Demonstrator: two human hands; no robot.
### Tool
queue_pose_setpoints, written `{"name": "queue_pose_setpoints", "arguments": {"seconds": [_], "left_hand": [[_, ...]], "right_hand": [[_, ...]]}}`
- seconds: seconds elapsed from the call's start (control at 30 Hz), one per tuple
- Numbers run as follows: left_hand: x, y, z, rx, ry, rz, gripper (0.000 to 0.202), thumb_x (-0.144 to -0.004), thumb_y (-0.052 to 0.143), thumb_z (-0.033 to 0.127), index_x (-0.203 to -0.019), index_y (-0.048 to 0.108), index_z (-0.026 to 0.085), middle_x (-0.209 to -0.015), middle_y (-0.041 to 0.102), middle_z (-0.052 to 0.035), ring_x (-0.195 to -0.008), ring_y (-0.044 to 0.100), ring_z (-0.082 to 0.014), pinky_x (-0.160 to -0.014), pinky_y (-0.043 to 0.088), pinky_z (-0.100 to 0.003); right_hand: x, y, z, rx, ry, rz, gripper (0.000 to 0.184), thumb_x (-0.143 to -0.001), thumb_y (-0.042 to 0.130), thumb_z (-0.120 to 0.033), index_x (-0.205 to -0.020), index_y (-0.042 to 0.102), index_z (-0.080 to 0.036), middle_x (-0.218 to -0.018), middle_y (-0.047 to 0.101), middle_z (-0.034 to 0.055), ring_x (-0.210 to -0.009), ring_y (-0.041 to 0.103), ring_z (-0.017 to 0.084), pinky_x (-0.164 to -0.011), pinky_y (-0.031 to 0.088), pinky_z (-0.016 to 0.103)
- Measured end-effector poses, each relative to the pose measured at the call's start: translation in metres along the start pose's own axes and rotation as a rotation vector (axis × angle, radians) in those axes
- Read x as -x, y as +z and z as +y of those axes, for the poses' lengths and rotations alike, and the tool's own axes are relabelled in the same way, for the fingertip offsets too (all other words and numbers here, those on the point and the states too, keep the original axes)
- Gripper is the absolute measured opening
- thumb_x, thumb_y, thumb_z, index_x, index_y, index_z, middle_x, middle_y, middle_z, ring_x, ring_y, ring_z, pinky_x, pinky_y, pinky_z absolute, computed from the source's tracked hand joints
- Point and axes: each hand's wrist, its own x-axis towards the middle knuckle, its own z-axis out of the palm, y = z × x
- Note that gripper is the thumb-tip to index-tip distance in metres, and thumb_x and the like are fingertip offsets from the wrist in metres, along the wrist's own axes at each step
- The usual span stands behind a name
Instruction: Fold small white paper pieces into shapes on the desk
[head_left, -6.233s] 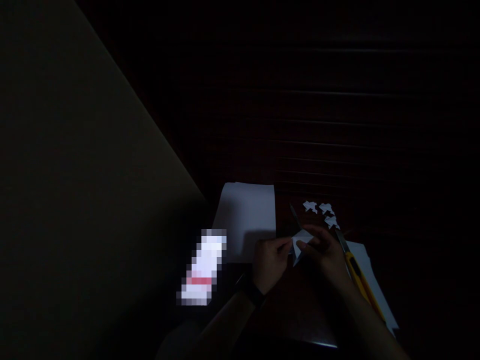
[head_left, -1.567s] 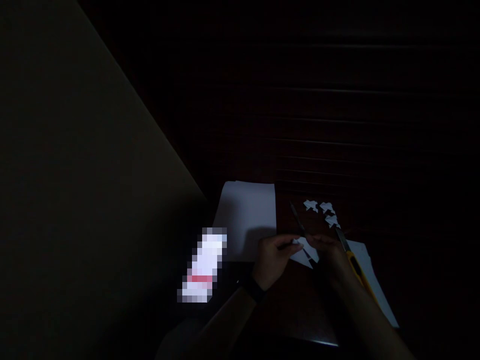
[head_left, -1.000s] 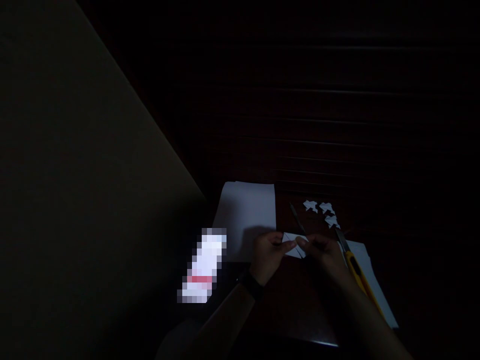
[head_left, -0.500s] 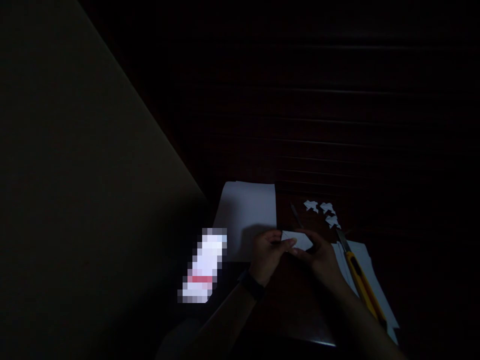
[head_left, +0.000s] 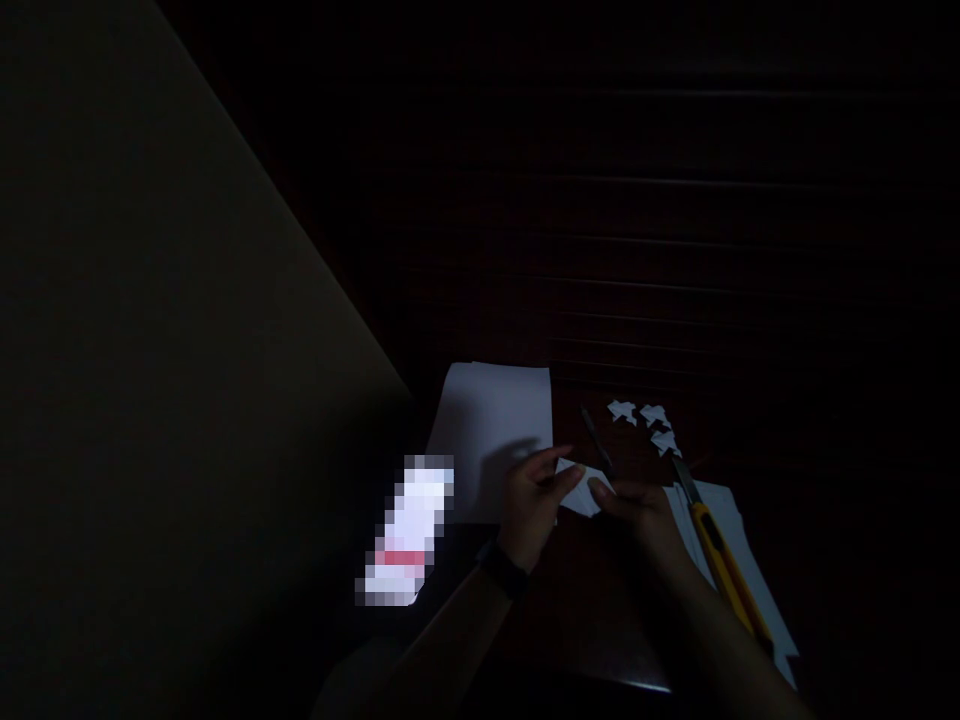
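Observation:
A small folded piece of white paper (head_left: 579, 495) is held between my two hands above the dark table. My left hand (head_left: 534, 500) pinches its left side with the thumb on top, index finger stretched out beyond the paper. On the right edge, my right hand (head_left: 637, 508) grips it with the thumb on its face; the other fingers are partly hidden. Beyond the hands lie several small folded paper figures (head_left: 622, 411). A pen (head_left: 594, 435) rests on the table just behind the paper.
White sheets (head_left: 499, 410) lie behind my left hand. A yellow box cutter (head_left: 724, 570), blade extended, lies on more paper (head_left: 754, 545) beside my right forearm. A lit, blurred phone screen (head_left: 409, 530) is at left, near a pale wall (head_left: 187, 300). The scene is dim.
The folded paper has turned and tilted between my hands. My left index finger has lifted off its edge, and my right fingers have come down from its far side, uncovering more of the pen.

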Motion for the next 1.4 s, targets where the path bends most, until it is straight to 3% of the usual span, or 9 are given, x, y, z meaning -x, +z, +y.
{"name": "queue_pose_setpoints", "arguments": {"seconds": [0.13,0.3,0.37,0.53,0.73,1.17,1.4], "left_hand": [[-0.002,-0.002,0.002,0.029,-0.02,0.025,0.044,-0.075,0.061,0.04,-0.114,0.06,0.02,-0.086,0.066,-0.0046,-0.073,0.061,-0.0152,-0.058,0.048,-0.022],[-0.004,-0.006,0.0,0.167,-0.139,0.034,0.042,-0.074,0.06,0.046,-0.107,0.063,0.02,-0.099,0.063,-0.0074,-0.083,0.061,-0.0188,-0.056,0.051,-0.024],[-0.004,-0.007,-0.002,0.244,-0.183,0.01,0.042,-0.074,0.06,0.047,-0.105,0.063,0.019,-0.097,0.063,-0.0076,-0.082,0.061,-0.0185,-0.058,0.051,-0.025],[-0.003,-0.007,-0.003,0.318,-0.241,-0.041,0.041,-0.072,0.062,0.047,-0.1,0.063,0.017,-0.086,0.063,-0.0063,-0.074,0.061,-0.0167,-0.056,0.051,-0.025],[-0.001,-0.002,-0.003,0.294,-0.233,-0.077,0.043,-0.073,0.059,0.051,-0.098,0.061,0.015,-0.084,0.063,-0.0065,-0.069,0.062,-0.0165,-0.052,0.049,-0.025],[0.006,0.006,-0.005,0.294,-0.205,-0.169,0.041,-0.082,0.044,0.055,-0.097,0.052,0.017,-0.078,0.063,-0.0047,-0.055,0.06,-0.0135,-0.044,0.045,-0.023],[0.004,0.006,-0.002,0.313,-0.286,-0.192,0.048,-0.081,0.039,0.06,-0.103,0.049,0.018,-0.083,0.064,-0.0076,-0.058,0.062,-0.017,-0.044,0.049,-0.027]], "right_hand": [[0.0,-0.004,-0.006,0.023,0.028,-0.001,0.042,-0.074,0.06,-0.052,-0.067,0.073,-0.013,-0.053,0.064,0.0059,-0.048,0.056,0.018,-0.048,0.039,0.027],[0.0,-0.004,-0.014,0.008,-0.124,0.031,0.043,-0.077,0.058,-0.048,-0.108,0.065,-0.02,-0.066,0.067,0.0051,-0.067,0.062,0.022,-0.062,0.045,0.032],[0.001,-0.002,-0.015,-0.016,-0.152,0.023,0.045,-0.076,0.06,-0.046,-0.115,0.06,-0.022,-0.068,0.066,0.004,-0.067,0.061,0.021,-0.065,0.045,0.032],[0.002,0.001,-0.013,-0.092,-0.127,-0.052,0.043,-0.079,0.058,-0.041,-0.117,0.059,-0.02,-0.067,0.063,0.0032,-0.063,0.057,0.018,-0.062,0.043,0.03],[0.001,0.0,-0.01,-0.132,-0.122,-0.113,0.039,-0.076,0.063,-0.034,-0.113,0.061,-0.022,-0.084,0.065,0.0043,-0.067,0.056,0.016,-0.065,0.042,0.029],[0.004,0.005,-0.01,-0.035,-0.112,-0.122,0.037,-0.077,0.063,-0.035,-0.11,0.063,-0.02,-0.066,0.06,0.0018,-0.062,0.054,0.017,-0.058,0.041,0.029],[0.001,0.006,-0.006,-0.092,-0.109,-0.158,0.035,-0.078,0.063,-0.033,-0.11,0.063,-0.02,-0.067,0.058,0.0014,-0.058,0.053,0.016,-0.055,0.045,0.03]]}}
